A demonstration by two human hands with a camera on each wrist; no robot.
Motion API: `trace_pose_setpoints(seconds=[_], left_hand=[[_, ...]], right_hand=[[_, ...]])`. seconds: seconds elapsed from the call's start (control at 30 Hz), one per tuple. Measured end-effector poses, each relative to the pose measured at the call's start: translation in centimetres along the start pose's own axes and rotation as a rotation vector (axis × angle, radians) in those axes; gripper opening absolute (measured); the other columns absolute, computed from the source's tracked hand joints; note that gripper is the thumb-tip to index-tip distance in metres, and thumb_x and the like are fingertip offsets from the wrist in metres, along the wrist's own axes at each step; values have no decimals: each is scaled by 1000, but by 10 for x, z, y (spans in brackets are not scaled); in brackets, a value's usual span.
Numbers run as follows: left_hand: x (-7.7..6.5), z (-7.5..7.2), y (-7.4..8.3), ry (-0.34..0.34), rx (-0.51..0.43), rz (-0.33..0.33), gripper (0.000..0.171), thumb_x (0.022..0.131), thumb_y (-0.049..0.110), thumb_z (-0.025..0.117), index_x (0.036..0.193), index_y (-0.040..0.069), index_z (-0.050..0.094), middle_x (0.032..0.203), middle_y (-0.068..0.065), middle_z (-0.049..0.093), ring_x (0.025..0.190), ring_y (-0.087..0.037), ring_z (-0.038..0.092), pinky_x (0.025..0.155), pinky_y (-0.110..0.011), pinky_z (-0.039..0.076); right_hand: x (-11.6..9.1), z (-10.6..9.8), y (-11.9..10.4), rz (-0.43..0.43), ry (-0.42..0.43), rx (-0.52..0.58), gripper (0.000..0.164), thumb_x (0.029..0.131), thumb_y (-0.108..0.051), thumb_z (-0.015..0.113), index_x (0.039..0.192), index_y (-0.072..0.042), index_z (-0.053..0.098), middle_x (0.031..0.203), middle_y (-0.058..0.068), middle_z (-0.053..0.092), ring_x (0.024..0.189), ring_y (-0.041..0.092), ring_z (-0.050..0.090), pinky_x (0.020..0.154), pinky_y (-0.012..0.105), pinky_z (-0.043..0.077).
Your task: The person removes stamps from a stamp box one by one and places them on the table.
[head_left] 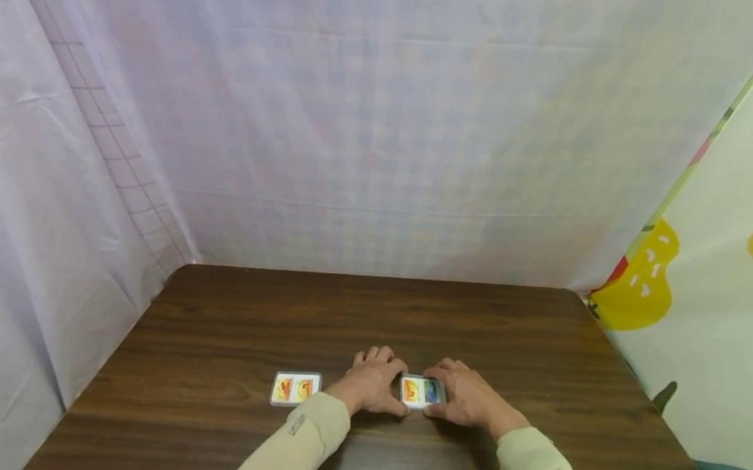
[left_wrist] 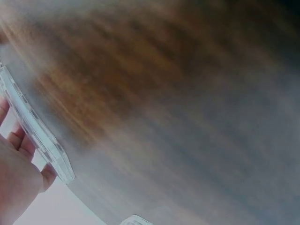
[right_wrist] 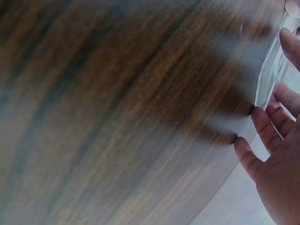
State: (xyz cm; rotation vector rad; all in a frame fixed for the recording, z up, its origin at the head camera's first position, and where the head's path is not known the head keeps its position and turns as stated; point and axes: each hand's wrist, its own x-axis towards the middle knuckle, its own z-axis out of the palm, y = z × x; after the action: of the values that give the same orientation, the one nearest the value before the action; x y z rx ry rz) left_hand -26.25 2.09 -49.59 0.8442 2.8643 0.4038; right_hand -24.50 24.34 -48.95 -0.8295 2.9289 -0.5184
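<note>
Low in the head view, just right of centre, the left hand (head_left: 371,386) and right hand (head_left: 465,397) grip opposite ends of a clear-edged picture card (head_left: 421,392) — a second card (head_left: 296,389) lies lower centre-left on the brown table (head_left: 371,311).

The left fingers (head_left: 398,367) and right fingers (head_left: 437,373) hold a picture case (head_left: 421,392).
</note>
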Motion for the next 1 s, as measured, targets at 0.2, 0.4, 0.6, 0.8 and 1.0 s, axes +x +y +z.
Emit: trace_pose_setpoints(seconds=[0.2, 0.4, 0.6, 0.8, 1.0], left_hand=[[0, 0, 1, 3, 0, 0, 65, 75, 58, 80, 127, 24, 60, 121, 2, 49, 114, -18, 43, 101, -42, 33], [0, 0, 1, 9, 7, 6, 65, 74, 57, 80, 126, 24, 60, 122, 1, 49, 114, -19, 43, 100, -43, 33], [0, 0, 0, 9, 3, 6, 66, 74, 57, 80, 127, 23, 60, 122, 1, 49, 115, -19, 43, 100, -43, 33], [0, 0, 0, 4, 6, 0, 67, 75, 57, 79, 129, 23, 59, 122, 2, 49, 115, -18, 43, 102, -42, 33], [-1, 0, 1, 5, 4, -1, 68, 74, 57, 80, 128, 23, 60, 121, 2, 49, 115, -18, 43, 102, -42, 33]], right_hand=[[-1, 1, 0, 0, 7, 11, 58, 79, -37, 81, 123, -4, 63, 120, 9, 57, 109, 31, 54, 90, 56, 45], [-2, 0, 0, -8, 14, 20, 56, 80, -36, 81, 123, -5, 63, 119, 8, 57, 107, 29, 55, 89, 53, 46], [-4, -2, 0, -21, 23, 22, 56, 81, -35, 81, 123, -4, 62, 118, 7, 56, 105, 27, 56, 89, 49, 47], [-5, -4, 1, -24, 35, 12, 57, 81, -37, 81, 124, -4, 62, 117, 7, 56, 104, 27, 56, 88, 48, 47], [-7, -4, 3, -32, 66, -9, 58, 80, -37, 82, 124, -4, 63, 117, 6, 57, 105, 27, 57, 89, 48, 48]])
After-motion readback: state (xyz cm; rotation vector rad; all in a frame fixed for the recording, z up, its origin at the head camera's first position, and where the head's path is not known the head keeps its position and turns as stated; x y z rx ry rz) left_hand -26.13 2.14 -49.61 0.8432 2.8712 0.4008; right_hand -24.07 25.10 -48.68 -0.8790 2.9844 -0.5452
